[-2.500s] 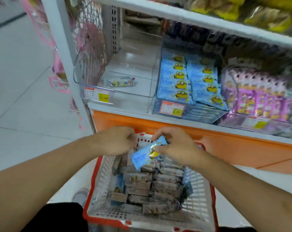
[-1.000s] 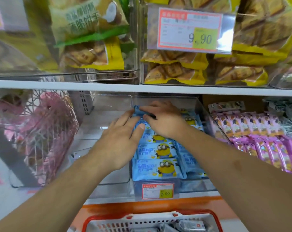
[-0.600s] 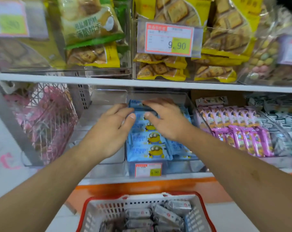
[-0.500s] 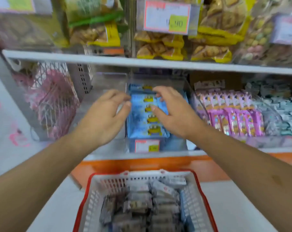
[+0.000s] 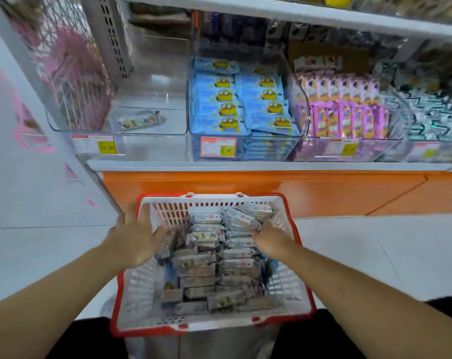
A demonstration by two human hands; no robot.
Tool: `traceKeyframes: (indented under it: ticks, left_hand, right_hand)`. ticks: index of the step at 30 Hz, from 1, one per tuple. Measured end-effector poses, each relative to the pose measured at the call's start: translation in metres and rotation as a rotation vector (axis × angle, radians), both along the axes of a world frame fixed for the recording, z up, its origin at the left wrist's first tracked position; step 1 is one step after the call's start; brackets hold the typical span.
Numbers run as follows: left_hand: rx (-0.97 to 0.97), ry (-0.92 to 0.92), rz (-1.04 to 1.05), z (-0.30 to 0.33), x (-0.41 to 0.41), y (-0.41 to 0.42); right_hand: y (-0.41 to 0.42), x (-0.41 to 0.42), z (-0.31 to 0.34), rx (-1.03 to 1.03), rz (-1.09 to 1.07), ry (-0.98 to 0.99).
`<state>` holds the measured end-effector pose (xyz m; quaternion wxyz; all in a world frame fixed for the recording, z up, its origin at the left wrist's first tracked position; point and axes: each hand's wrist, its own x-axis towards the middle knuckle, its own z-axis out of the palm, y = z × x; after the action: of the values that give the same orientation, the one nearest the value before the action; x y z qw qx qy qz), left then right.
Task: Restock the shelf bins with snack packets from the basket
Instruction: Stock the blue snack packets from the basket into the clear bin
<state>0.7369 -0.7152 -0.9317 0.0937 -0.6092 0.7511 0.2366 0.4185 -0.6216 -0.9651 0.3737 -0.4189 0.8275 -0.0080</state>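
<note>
At the bottom centre of the frame, the basket (image 5: 288, 218) held rows of grey snack packets (image 5: 206, 265). The left hand (image 5: 136, 242) hovered open over its left rim. The right hand (image 5: 268, 238) reached among the packets; its grip could not be told. Blue packets (image 5: 219, 110) filled the middle bin (image 5: 271, 149) above.

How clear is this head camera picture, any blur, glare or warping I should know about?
Head view: wide-angle warping bows the shelf edge and stretches the forearms; motion blur smears the top and far right, so the price tags are unreadable; soft glare on the clear bin; the basket, blue packets and both hands are fairly sharp.
</note>
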Motion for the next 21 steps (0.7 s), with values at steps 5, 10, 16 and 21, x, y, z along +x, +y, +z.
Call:
traceKeyframes:
  ticks: [5,10,16,21]
  left_hand:
    - [0.241,-0.013,0.075,-0.04,0.013,0.0]
    - [0.212,-0.14,0.043,-0.044,0.002,0.011]
    - [0.206,-0.166,0.03,-0.044,0.0,0.011]
    - [0.207,-0.178,0.029,-0.043,-0.002,0.011]
  right_hand:
    - [-0.015,0.006,-0.035,-0.001,-0.239,-0.22]
    - [-0.023,0.006,-0.053,0.119,-0.191,-0.235]
    - [-0.028,0.008,-0.065,0.057,-0.325,-0.129]
    - [-0.03,0.014,-0.071,0.047,-0.498,-0.234]
